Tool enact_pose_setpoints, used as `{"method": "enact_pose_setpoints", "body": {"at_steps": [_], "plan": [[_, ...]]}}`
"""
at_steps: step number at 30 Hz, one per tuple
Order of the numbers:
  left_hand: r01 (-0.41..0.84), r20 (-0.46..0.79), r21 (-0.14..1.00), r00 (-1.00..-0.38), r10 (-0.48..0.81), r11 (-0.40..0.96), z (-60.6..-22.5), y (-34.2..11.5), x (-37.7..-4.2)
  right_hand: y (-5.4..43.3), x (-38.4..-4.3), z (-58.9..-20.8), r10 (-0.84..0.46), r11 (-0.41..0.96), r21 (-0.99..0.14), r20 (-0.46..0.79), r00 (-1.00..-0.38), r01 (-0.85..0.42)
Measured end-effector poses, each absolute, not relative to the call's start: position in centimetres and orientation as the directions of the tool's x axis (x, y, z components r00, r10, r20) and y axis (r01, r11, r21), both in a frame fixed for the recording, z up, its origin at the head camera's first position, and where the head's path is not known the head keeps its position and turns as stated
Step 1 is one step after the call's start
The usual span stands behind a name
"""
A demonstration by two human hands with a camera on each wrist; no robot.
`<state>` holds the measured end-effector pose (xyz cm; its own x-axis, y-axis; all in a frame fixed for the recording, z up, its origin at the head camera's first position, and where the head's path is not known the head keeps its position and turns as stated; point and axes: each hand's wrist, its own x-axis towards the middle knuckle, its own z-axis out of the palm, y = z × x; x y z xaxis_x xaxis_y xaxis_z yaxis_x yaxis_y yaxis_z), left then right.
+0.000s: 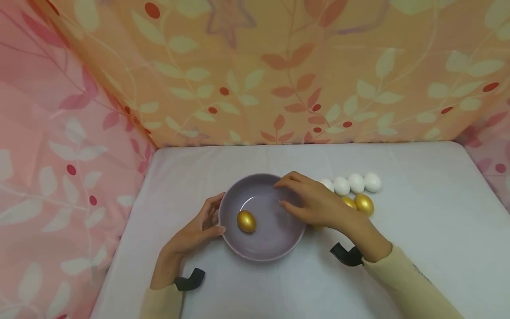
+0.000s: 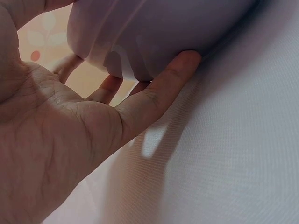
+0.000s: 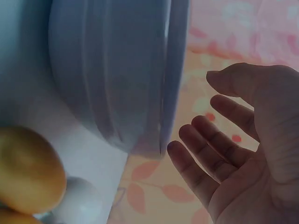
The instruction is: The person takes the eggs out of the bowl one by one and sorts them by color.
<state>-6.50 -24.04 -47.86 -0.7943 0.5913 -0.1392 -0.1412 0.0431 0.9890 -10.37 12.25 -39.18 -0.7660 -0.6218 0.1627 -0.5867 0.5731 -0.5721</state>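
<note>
A round purple bowl (image 1: 275, 246) stands on the white tabletop, with one golden egg (image 1: 246, 221) lying in its left part. My left hand (image 1: 195, 228) holds the bowl's left side, the thumb at the rim and the fingers against the outer wall; the left wrist view shows fingertips (image 2: 184, 63) touching that wall. Over the bowl's right side is my right hand (image 1: 318, 201), its fingers spread and slightly bent, holding nothing. In the right wrist view this hand (image 3: 243, 154) is apart from the bowl wall (image 3: 126, 70).
Right of the bowl, several white eggs (image 1: 356, 183) form a row. In front of them lie several golden eggs (image 1: 364, 204), partly hidden by the right hand and forearm. Patterned cloth (image 1: 247, 88) hangs behind the table and along its sides.
</note>
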Motion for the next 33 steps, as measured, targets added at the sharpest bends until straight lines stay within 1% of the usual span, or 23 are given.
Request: {"method": "enact_pose_setpoints", "body": {"at_steps": [4,8,12,17,22,29,33], "plan": [[-0.151,-0.143,0.988,-0.797,0.587,0.036,-47.6,-24.0,-6.5,10.9,-11.0,-39.2,-0.672,0.551,-0.557,0.146,-0.726,-0.622],[-0.156,-0.147,0.987,-0.794,0.590,0.036,-47.5,-23.9,-6.5,9.9,-11.6,-38.8,-0.700,0.540,-0.556,0.121,-0.704,-0.632],[-0.154,-0.139,0.988,-0.791,0.596,0.026,-47.4,-23.9,-6.6,9.0,-12.2,-38.6,-0.722,0.552,-0.555,0.055,-0.689,-0.622],[-0.145,-0.131,0.989,-0.788,0.602,0.026,-47.4,-23.9,-6.8,8.0,-12.3,-38.7,-0.757,0.563,-0.535,-0.028,-0.653,-0.630],[-0.135,-0.121,0.991,-0.786,0.606,0.023,-47.5,-24.0,-6.6,7.2,-12.3,-39.0,-0.776,0.568,-0.505,-0.067,-0.627,-0.650],[-0.132,-0.121,0.991,-0.791,0.600,0.025,-47.5,-24.1,-6.5,6.0,-12.5,-39.5,-0.802,0.569,-0.427,-0.099,-0.590,-0.702],[-0.145,-0.129,0.989,-0.788,0.602,0.022,-47.5,-24.0,-6.6,5.5,-12.6,-39.8,-0.825,0.547,-0.429,-0.127,-0.551,-0.719]]}}
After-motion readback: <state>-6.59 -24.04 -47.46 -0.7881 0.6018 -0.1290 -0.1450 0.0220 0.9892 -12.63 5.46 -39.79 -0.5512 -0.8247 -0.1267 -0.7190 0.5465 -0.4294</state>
